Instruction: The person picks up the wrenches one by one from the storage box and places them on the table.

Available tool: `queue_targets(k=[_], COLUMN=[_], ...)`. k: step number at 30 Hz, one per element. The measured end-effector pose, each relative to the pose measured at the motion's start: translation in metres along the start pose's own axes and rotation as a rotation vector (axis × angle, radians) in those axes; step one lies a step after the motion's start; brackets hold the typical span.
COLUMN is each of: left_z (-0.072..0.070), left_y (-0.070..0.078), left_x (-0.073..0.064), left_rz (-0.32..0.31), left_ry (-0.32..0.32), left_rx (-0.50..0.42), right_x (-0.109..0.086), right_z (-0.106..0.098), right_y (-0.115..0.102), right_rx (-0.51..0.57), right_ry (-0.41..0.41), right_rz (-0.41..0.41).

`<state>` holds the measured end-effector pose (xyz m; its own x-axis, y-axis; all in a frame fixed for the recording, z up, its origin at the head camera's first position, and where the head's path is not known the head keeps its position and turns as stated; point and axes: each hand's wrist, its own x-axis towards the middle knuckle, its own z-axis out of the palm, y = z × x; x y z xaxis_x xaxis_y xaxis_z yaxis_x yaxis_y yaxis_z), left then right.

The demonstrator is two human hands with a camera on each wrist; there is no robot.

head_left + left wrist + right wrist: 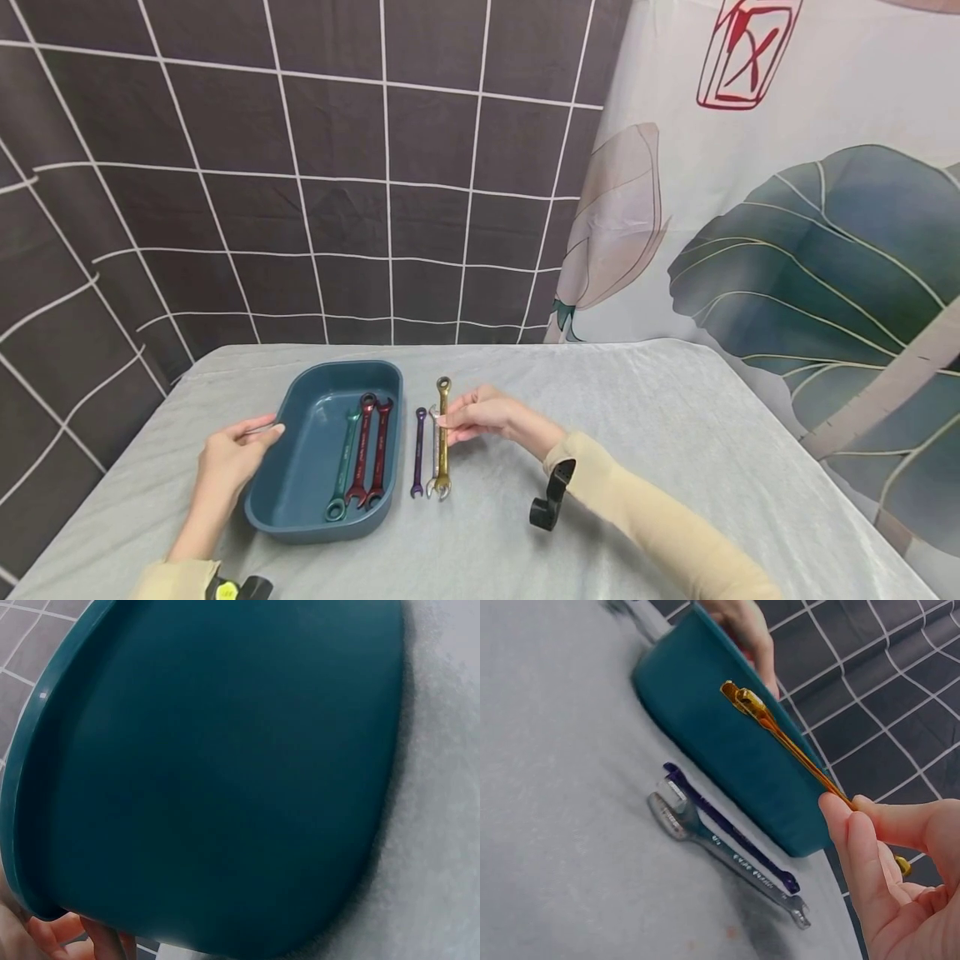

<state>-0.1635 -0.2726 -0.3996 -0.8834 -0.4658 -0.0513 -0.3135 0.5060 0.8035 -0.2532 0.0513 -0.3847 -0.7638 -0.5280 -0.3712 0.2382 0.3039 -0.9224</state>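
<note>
Between thumb and fingers, my right hand point(483, 414) pinches a gold combination wrench point(443, 450) by its shaft. The right wrist view shows this gold wrench point(791, 746) raised above the cloth. Below it lie a silver wrench point(739, 862) and a thinner purple wrench point(419, 454), side by side. My left hand point(232, 458) grips the left rim of a blue-green plastic basin point(262, 529); in the left wrist view its fingertips point(105, 941) show under the rim. Inside the basin, toward its right side, lie a green wrench point(343, 462) and two red wrenches point(363, 450).
A grey cloth point(622, 400) covers the table. Behind it hangs a dark curtain point(330, 208) with a white grid, and to the right a white curtain point(697, 167) with a large leaf print. Each forearm wears a black camera mount point(553, 496).
</note>
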Motion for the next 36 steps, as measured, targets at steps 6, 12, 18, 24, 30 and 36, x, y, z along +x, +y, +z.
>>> queue_targets(k=[6,12,18,24,30,36], left_z=[-0.001,-0.001,-0.001,-0.001,-0.002,-0.002], left_y=[0.000,0.001,0.001,0.001,0.002,0.002], left_x=[-0.001,-0.001,-0.001,-0.001,-0.002,-0.003], left_rz=[-0.007,-0.011,-0.008,-0.004,0.009,0.007], left_ry=[-0.011,-0.013,-0.019,-0.021,-0.025,-0.021], left_rx=[-0.003,-0.001,-0.003,-0.002,-0.004,-0.002], right_x=[0.000,0.001,0.003,0.005,0.005,0.005], right_z=[0.000,-0.001,-0.002,-0.002,-0.003,-0.002], right_y=[0.008,0.012,0.016,0.022,0.026,0.028], right_rx=[-0.034,-0.046,-0.052,-0.071,-0.080,-0.091], right_ry=[0.009,0.040,0.065,0.077,0.095,0.105], right_rz=[0.002,0.007,0.024,0.019,0.035,0.036])
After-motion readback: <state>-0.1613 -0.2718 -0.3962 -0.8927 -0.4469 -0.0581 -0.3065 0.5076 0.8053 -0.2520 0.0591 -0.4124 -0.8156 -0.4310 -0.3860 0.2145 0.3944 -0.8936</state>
